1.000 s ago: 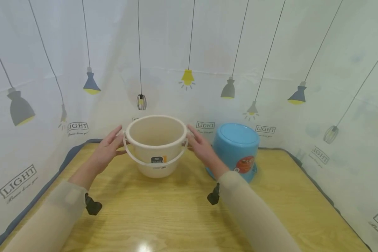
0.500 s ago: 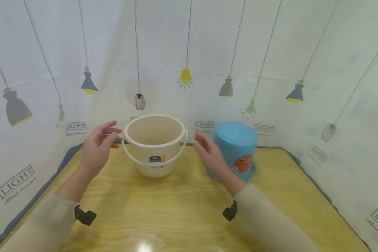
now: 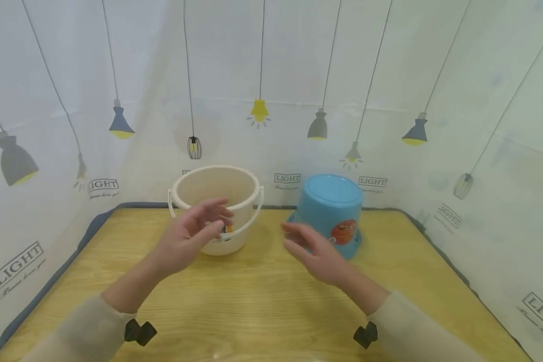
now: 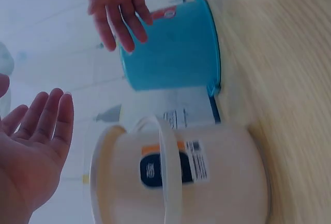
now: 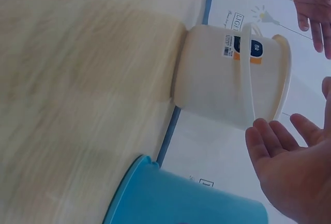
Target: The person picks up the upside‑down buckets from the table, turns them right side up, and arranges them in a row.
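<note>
A cream plastic bucket (image 3: 245, 217) stands upright at the back of the wooden bench (image 3: 253, 311), its white handle (image 4: 171, 177) hanging down across the front, over a dark-and-orange label (image 4: 151, 170). To its right, well apart, a blue bucket (image 3: 322, 211) sits upside down, a red sticker (image 3: 343, 233) on its side. The person's left hand (image 3: 187, 241) hangs in the air before the cream bucket, fingers loosely bent and a little spread. The right hand (image 3: 319, 254), similarly relaxed, hovers just in front of the blue bucket, apart from it. The 2 palms face inward.
</note>
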Available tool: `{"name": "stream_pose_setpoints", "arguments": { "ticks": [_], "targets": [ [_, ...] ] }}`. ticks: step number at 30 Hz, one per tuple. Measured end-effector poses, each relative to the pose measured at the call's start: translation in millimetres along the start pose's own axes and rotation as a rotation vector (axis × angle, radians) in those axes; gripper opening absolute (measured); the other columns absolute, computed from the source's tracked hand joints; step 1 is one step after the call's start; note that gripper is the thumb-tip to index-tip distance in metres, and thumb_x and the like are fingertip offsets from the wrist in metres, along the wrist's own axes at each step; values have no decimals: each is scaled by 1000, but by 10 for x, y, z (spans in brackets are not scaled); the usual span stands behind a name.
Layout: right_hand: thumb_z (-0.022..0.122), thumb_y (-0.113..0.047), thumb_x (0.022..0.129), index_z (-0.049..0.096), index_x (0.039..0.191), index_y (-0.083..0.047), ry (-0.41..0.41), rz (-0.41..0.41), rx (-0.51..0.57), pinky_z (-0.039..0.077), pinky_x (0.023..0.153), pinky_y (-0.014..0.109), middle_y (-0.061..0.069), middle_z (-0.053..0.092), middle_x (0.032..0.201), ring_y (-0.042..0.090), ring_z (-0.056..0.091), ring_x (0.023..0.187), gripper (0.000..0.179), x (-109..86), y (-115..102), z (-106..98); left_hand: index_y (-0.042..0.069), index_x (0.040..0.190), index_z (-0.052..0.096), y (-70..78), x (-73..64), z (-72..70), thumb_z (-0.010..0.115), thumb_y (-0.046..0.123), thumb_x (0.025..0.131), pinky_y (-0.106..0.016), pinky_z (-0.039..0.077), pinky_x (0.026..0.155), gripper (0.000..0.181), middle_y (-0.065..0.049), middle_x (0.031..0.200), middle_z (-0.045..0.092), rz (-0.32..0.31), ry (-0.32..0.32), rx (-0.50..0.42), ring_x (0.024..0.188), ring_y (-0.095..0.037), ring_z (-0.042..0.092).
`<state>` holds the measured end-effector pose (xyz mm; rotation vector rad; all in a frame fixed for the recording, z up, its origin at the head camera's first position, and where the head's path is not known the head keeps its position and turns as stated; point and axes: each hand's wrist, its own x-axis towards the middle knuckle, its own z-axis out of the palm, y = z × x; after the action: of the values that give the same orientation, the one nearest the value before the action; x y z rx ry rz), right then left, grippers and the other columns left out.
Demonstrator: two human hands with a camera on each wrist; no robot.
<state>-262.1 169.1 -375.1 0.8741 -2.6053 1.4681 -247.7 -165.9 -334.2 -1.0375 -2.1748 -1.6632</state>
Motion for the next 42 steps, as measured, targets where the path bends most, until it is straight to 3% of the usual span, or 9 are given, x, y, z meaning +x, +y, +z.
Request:
{"name": "stream_pose_setpoints", "arguments": {
  "ticks": [4,9,15,18,23,30,35,42],
  "targets": [
    [58,-26,116,51,161,-4,-39,-20,-47,53,120,59,19,58,160,42,61,144,50,-171,95,-58,6,159,52,17,34,256,60,3,110,-32,65,101,50,-10,137,71,-17,-118,2,125,-15,71],
    [59,-26,115,53,159,-3,-46,-9,-70,55,118,56,20,60,158,45,61,142,49,-361,210,-145,19,163,51,-10,64,541,63,18,112,-36,60,106,53,-4,143,72,-66,-230,92,131,-22,70],
    [60,-30,115,51,160,-5,-77,67,-97,57,116,49,19,57,162,45,62,142,52,-559,348,-318,23,167,46,-193,89,835,63,29,112,-37,60,106,58,-4,149,69,-119,-362,97,136,-26,68],
    [60,-30,115,51,161,-5,-87,98,-133,57,115,52,21,56,164,45,61,142,53,-645,427,-425,23,168,45,-313,112,952,65,30,112,-36,60,106,60,-7,152,67,-155,-402,76,138,-29,66],
    [57,-36,116,50,162,-6,-94,168,-195,53,118,64,19,53,167,46,56,148,56,-759,615,-619,19,168,45,-508,152,1082,65,32,111,-36,61,105,61,-9,154,65,-200,-426,95,139,-32,66],
    [57,-42,115,47,163,-5,-86,247,-323,53,117,65,24,51,166,49,56,146,61,-860,948,-887,15,169,41,-832,292,1169,67,37,110,-47,58,114,68,-17,162,57,-277,-451,135,147,-35,59],
    [62,-47,112,40,164,4,-77,307,-404,50,118,70,34,46,165,56,52,146,76,-857,1120,-1038,12,171,36,-1032,453,1192,71,43,106,-60,44,128,81,-18,171,46,-342,-458,184,158,-40,46],
    [65,-51,109,30,167,9,-112,345,-443,42,122,75,41,37,167,62,44,150,90,-760,1278,-1171,13,175,27,-1242,641,1217,78,51,100,-63,38,131,98,-13,180,34,-449,-453,219,161,-43,41]
  ]
}}
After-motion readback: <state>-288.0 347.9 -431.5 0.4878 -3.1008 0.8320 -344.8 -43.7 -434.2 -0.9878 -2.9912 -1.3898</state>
